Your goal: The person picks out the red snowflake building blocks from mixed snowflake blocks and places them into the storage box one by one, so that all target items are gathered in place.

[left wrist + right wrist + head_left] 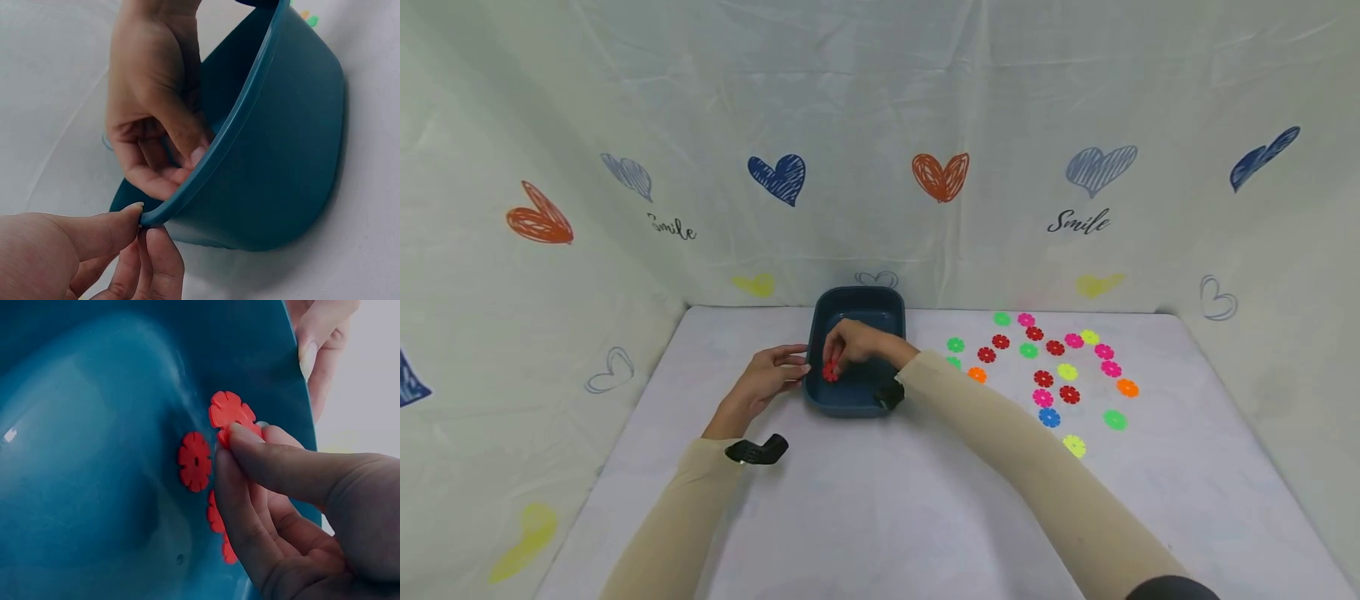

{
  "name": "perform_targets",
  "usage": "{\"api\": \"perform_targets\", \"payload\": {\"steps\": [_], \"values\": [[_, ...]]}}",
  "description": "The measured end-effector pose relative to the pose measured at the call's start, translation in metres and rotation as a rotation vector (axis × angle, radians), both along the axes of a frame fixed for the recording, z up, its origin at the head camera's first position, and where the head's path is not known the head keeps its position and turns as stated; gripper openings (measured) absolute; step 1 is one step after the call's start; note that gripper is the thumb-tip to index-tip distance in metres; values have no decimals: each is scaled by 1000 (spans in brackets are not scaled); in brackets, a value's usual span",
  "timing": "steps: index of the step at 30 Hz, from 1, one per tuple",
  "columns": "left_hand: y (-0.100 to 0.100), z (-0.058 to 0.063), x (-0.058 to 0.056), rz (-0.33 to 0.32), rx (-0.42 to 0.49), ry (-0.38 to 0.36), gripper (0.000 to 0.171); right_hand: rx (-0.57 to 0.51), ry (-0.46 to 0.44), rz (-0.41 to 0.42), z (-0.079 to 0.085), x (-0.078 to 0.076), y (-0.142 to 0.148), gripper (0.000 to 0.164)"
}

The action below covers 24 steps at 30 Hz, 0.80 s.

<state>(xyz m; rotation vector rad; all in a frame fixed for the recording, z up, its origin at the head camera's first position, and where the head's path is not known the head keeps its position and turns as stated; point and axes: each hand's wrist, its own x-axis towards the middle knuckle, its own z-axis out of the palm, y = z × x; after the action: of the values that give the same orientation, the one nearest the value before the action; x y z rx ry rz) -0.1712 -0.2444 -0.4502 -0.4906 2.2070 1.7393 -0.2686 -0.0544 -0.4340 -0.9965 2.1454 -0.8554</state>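
Note:
A deep blue plastic basin [842,409] stands at the back of the table. At its left side my left hand [767,382] pinches the rim between thumb and fingers, as the left wrist view shows. My right hand [859,340] reaches down inside the basin. Between its thumb and index finger it holds a red flower-shaped disc [227,409], close to the basin wall. Just beside that piece, another red disc [195,461] lies in the basin, and further red discs [214,512] are partly hidden behind my right fingers.
Many notched flower discs lie scattered on the right half of the white table [865,517], among them a blue disc [1049,417], an orange disc [1127,387] and a green disc [1115,420]. My right forearm passes in front of them. A heart-printed white curtain [865,100] hangs behind.

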Motion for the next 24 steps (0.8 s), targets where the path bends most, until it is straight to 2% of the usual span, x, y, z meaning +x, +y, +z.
{"api": "perform_targets", "payload": {"steps": [12, 24], "values": [[-1, 2, 2, -3, 17, 5, 53, 34, -27, 102, -7, -5, -8, 17], [-2, -2, 3, -3, 21, 25, 53, 63, -60, 149, -7, -4, -11, 16]]}}
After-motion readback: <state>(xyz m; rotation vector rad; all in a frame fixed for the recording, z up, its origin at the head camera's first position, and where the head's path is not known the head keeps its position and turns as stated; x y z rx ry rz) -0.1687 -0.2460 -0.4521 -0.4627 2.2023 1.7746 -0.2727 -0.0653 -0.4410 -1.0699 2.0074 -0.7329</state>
